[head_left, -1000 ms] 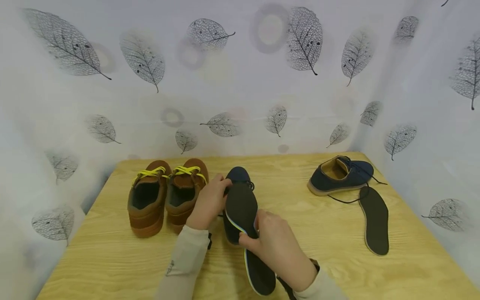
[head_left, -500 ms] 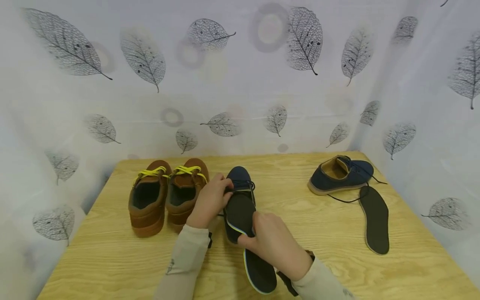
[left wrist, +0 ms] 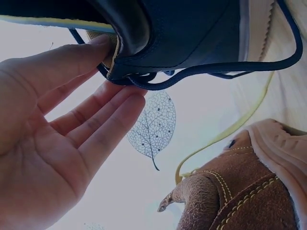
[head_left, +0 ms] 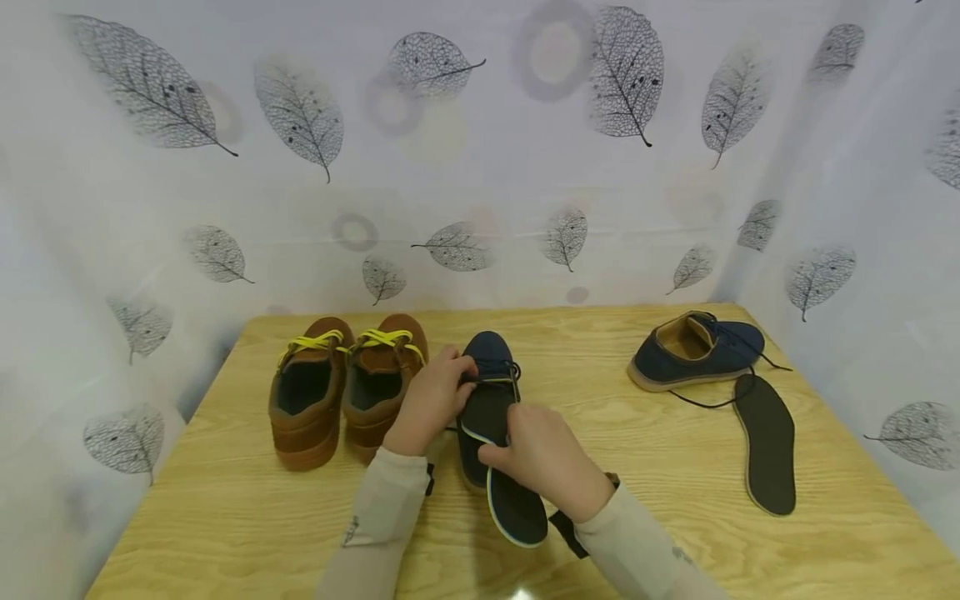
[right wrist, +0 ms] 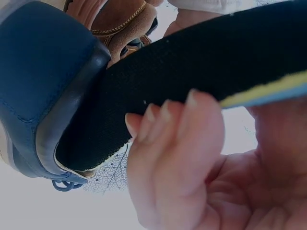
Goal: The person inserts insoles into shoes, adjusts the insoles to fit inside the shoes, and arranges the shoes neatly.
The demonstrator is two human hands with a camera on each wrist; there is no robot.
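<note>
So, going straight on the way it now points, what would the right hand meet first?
Likely the middle navy shoe, around its opening, with the left hand just beyond; how high the right hand sits is unclear.

Left sleeve, cream, long, small dark motif. Right sleeve, matching, faint grey motif. Black left wrist strap; black right wrist strap.
</note>
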